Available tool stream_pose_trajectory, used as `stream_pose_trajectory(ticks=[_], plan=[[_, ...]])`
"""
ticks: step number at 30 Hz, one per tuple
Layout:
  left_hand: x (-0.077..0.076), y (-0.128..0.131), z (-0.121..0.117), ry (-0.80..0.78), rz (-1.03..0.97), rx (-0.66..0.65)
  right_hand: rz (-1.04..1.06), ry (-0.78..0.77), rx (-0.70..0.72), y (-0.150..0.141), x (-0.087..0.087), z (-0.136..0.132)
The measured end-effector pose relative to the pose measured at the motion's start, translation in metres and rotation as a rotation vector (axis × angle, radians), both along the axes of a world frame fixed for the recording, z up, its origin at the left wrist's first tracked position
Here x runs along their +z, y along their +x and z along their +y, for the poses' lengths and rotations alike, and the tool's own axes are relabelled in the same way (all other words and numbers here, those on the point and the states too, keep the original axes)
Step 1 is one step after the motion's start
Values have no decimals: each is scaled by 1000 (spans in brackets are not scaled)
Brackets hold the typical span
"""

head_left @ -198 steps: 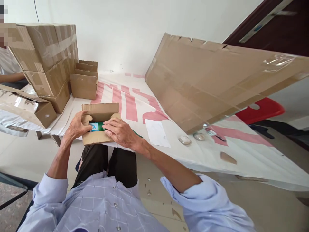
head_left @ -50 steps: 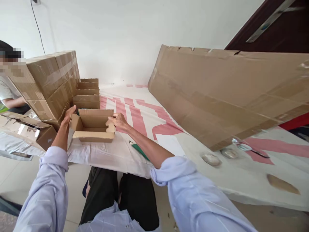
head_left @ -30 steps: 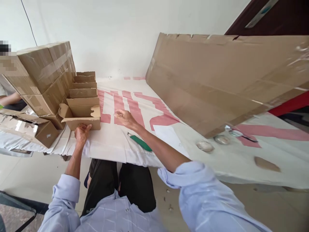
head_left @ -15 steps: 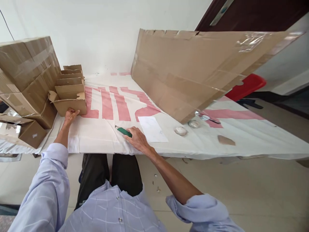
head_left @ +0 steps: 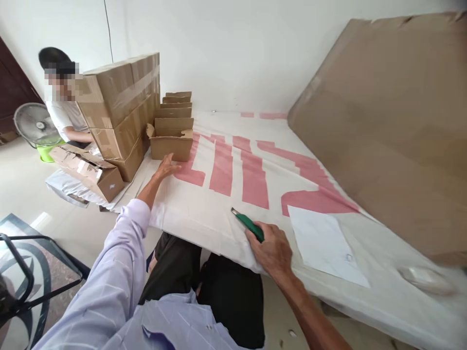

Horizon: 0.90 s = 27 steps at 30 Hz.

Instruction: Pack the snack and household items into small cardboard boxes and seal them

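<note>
The knife (head_left: 250,225) is gripped in the right hand (head_left: 272,247), its tip jutting beyond the fingers above the cloth (head_left: 204,218). The left hand's (head_left: 167,167) fingers are held open at the box's (head_left: 171,147) lower edge.

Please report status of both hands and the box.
Right hand gripping green cutter. Left hand at open box, fingers spread. Nothing between them.
</note>
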<state>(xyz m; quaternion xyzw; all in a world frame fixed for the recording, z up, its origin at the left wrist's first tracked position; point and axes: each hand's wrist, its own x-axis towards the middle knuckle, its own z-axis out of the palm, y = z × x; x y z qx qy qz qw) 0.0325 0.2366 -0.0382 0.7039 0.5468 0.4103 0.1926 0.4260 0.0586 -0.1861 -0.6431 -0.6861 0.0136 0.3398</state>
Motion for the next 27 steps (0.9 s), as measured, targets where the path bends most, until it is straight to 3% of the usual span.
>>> stream_pose_trajectory(ticks=[3, 6, 8, 12, 15, 18, 24, 27], plan=[[-4, -7, -34, 52, 25, 75, 7, -5, 0, 0, -3, -2], [1, -29, -88, 141, 26, 167, 15, -8, -4, 0, -2, -2], [11, -55, -125, 222, 33, 269, 19, -4, -12, 0, -2, -1], [45, -123, -176, 410, 86, 642, 30, 6, -7, -1, -4, 2], [66, -171, -191, 239, 7, 910, 35, 1, 3, -1, -4, 4], [70, -197, -195, 14, -65, 995, 45, -9, 7, -2, -3, 5], [40, -182, -190, -77, -82, 944, 68, -10, 12, -3, -2, 4], [34, -178, -190, -84, -75, 925, 66, -3, 16, -1, -4, 5]])
